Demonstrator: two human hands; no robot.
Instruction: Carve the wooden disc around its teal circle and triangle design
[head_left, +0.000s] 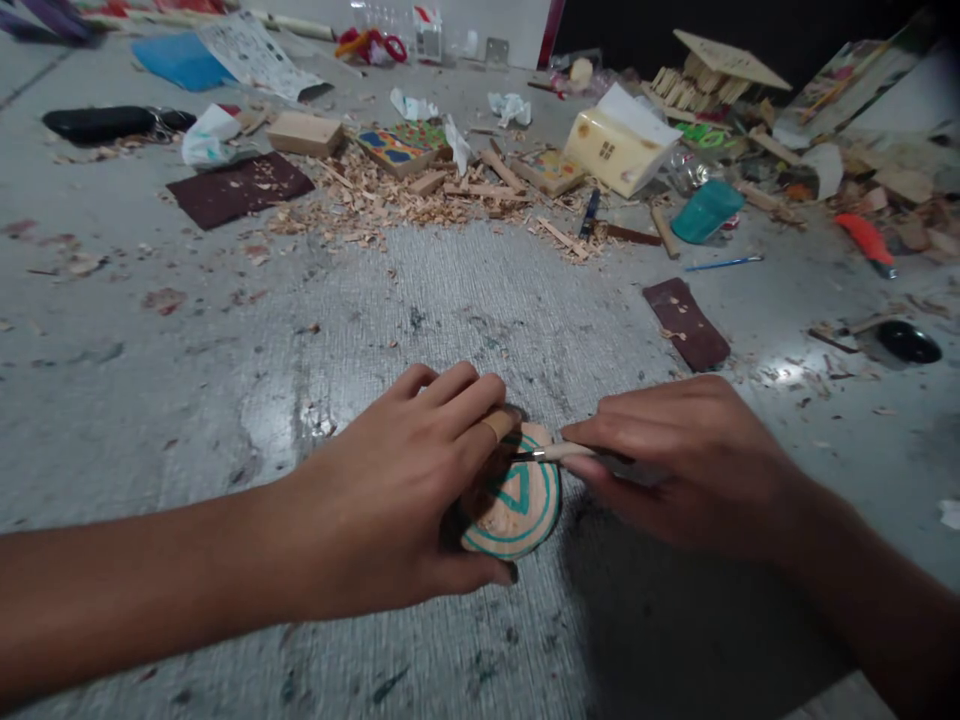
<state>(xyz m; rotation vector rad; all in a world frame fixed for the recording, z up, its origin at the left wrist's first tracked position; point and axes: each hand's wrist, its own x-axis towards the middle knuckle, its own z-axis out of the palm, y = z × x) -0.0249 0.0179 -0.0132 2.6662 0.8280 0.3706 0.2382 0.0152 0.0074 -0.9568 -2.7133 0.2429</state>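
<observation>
A round wooden slice [517, 510] lies on the grey floor mat [420, 300], painted with a teal ring and a teal triangle. My left hand [409, 490] is closed round its left edge, thumb under the near side and fingers curled over the top. My right hand [675, 465] pinches a thin paintbrush [551, 454], whose dark tip touches the slice's upper edge beside my left fingers.
Wood shavings [390, 205] and wooden blocks lie scattered at the far middle. A dark sandpaper sheet [686, 322] lies to the right, another [238, 187] at the far left. A small yellow house model [619, 145], a teal lid [706, 210] and an orange-handled tool [866, 242] sit at the back right.
</observation>
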